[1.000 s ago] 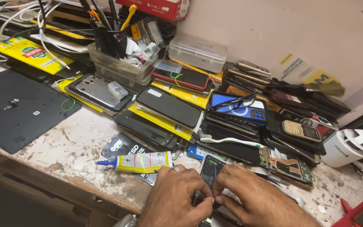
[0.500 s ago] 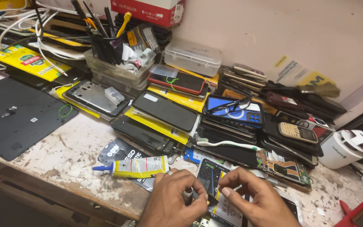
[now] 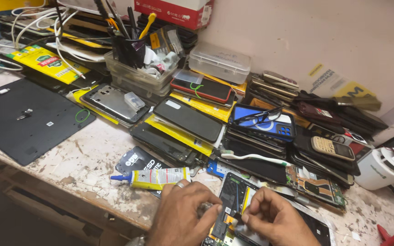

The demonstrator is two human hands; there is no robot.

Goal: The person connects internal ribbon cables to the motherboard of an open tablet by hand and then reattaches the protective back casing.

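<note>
At the near edge of the worn, paint-flecked workbench [image 3: 83,159] lies an opened phone [image 3: 233,202] with its back cover off, dark board and yellow parts showing, and both hands work on it. The left hand [image 3: 183,218], with a ring on one finger, lies curled over the phone's left side, fingers bent down onto it; whether they pinch anything cannot be told, since the fingertips are hidden. The right hand [image 3: 277,221] sits at the phone's right side, thumb and forefinger pressed together on something small and pale at the phone's lower middle, too small to make out. Just left of the phone, touching the left hand's knuckles, lies a yellow-and-white glue tube [image 3: 153,177] with a blue nozzle, resting partly on a black packet [image 3: 135,160]. Just beyond the phone lies a white toothbrush [image 3: 251,157], and behind that a stack of phones topped by a blue case with black spectacles [image 3: 261,116] on it. Right of the phone sits a bare circuit board [image 3: 315,187], and farther right a white round device [image 3: 384,166]. Well to the left of the phone a black work mat [image 3: 23,120] covers the bench, and far behind stands a clear tub of tools [image 3: 133,68].
</note>
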